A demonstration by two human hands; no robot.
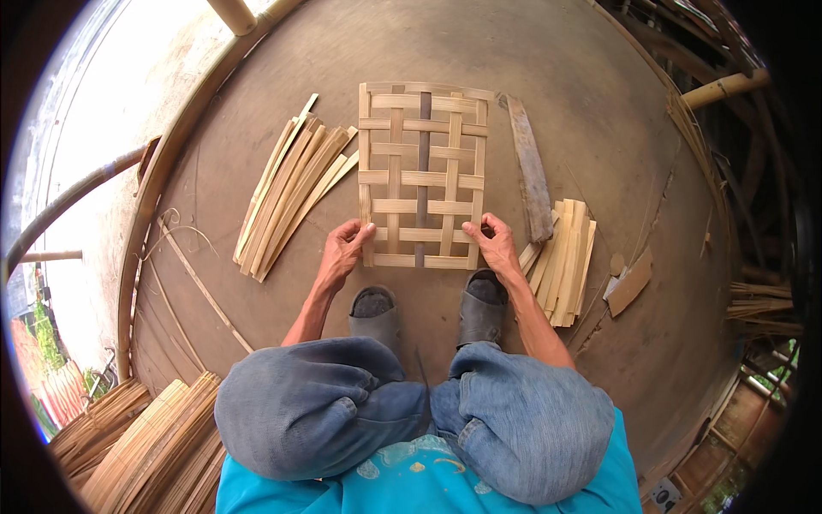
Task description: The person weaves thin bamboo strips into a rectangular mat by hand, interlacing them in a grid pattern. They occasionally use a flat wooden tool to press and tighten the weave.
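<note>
A woven bamboo panel (419, 178) of pale flat strips, crossed by one dark upright strip, is in front of my feet. Square gaps show the brown ground through its open lattice. My left hand (345, 244) pinches its left edge near the lower corner, thumb on top. At the opposite edge, about level with it, my right hand (495, 242) grips the panel between thumb and curled fingers. The panel's near edge comes close to the toes of my grey sandals (375, 319).
Fanned bamboo strips (295, 188) lie left of the panel. On the right are a weathered flat slat (529, 167), a shorter strip bundle (565, 261) and a brown cardboard piece (629, 283). Larger bundles (158, 441) sit at lower left. A thin stick (201, 283) lies nearby.
</note>
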